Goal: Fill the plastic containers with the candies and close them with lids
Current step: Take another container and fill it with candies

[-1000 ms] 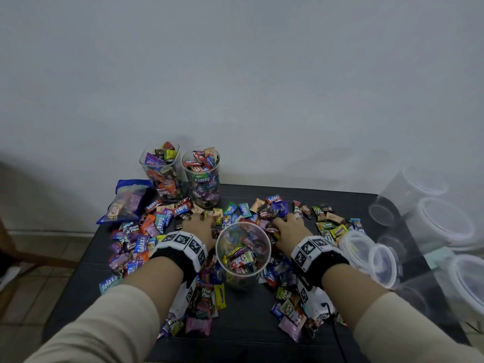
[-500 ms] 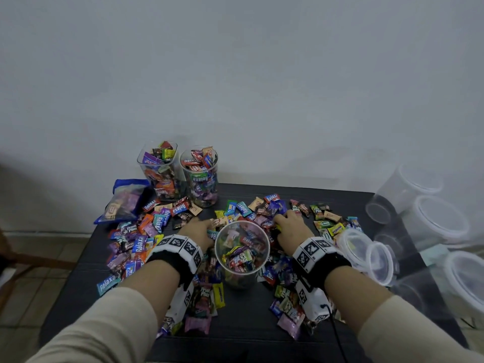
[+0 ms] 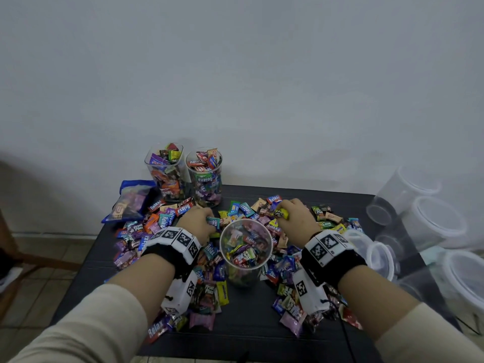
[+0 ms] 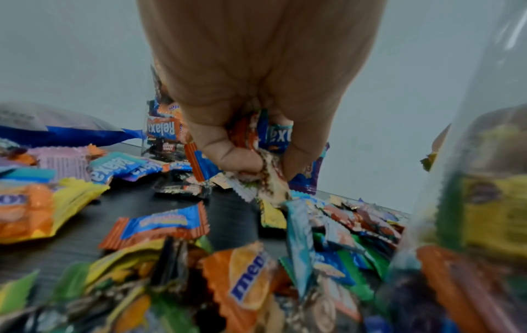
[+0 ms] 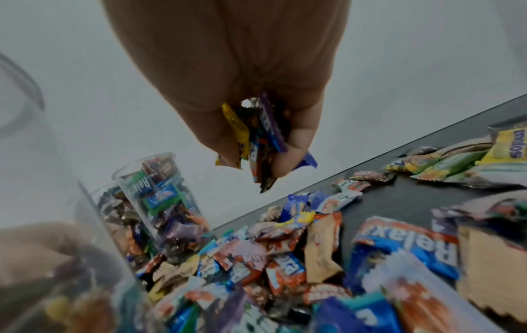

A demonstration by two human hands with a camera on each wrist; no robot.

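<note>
We have both hands down in the candies scattered over the dark worktop (image 3: pixel 262 336), one on each side of the round container (image 3: pixel 245 247) we are filling. Our left hand (image 3: pixel 199 220) has its grip clenched round a bunch of wrappers, with a teal one poking out toward the container; the left wrist view shows several candies (image 4: pixel 265 144) pinched between thumb and fingers. Our right hand (image 3: pixel 296 221) is likewise grasping a small handful (image 5: pixel 256 144), a yellow wrapper showing at the knuckles.

What the coming move turns on: the container stands upright between the two grips, just inward of each and slightly nearer us, its open mouth facing up. Each hand, we judge, needs only to lift and swing inward over the rim. Both are about equally near.

The container looks roughly half to two-thirds full. Beyond our hands, two filled containers (image 3: pixel 183 174) stand by the wall without lids, and the clear lids (image 3: pixel 379 258) lie outward of the right grip
</note>
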